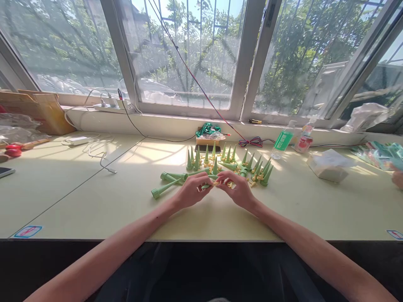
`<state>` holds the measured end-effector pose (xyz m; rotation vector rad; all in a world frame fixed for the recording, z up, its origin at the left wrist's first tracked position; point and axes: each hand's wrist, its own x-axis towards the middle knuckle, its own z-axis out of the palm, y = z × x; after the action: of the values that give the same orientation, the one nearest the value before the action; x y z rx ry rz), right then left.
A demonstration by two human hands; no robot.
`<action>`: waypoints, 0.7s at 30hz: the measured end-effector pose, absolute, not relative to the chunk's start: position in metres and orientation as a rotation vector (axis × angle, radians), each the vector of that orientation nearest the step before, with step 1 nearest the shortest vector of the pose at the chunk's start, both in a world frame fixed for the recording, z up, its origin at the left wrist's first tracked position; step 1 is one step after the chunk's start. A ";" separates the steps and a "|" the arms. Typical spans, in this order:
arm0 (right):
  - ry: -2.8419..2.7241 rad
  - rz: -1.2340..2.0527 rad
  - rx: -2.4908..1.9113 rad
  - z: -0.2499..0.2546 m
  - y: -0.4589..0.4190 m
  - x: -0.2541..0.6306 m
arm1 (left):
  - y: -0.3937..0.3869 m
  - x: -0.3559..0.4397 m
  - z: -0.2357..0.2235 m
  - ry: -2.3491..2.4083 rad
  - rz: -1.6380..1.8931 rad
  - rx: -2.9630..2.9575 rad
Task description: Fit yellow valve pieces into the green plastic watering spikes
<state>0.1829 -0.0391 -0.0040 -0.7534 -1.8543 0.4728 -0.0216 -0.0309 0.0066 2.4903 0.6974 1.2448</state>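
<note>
My left hand [192, 189] is closed around a green plastic watering spike [206, 186], mostly hidden by the fingers. My right hand [235, 191] pinches a small yellow valve piece [215, 183] where the fingertips of both hands almost meet. Whether the piece touches the spike cannot be made out. Left of my left hand, several green spikes lie on their sides, the nearest one [163, 188] pointing towards that hand. Behind and right of my hands, more green spikes [266, 175] stand point up, with yellow pieces [252, 183] among them.
A small box of green cord [208, 131] stands at the back, with a dark phone [208, 148] before it. To the right are a bottle [283, 141], a red can [304, 144] and a tissue pack [329, 167]. A white cable [102, 159] lies left. Another person's hand [398, 179] shows far right.
</note>
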 end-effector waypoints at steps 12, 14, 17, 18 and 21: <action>-1.859 0.464 -0.752 -0.003 -0.040 0.183 | -0.030 -0.023 0.004 0.702 1.234 2.510; -1.859 0.464 -0.752 -0.003 -0.040 0.183 | -0.030 -0.023 0.004 0.700 1.233 2.513; -1.867 0.464 -0.759 -0.002 -0.041 0.182 | -0.030 -0.023 0.004 0.694 1.232 2.516; -1.869 0.461 -0.760 -0.001 -0.041 0.182 | -0.030 -0.023 0.004 0.692 1.233 2.517; -1.867 0.449 -0.750 -0.002 -0.040 0.182 | -0.030 -0.023 0.004 0.692 1.236 2.518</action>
<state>0.1824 -0.0402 -0.0020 -0.7503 -1.8673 0.4488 -0.0231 -0.0298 0.0042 2.5184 0.6922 1.2356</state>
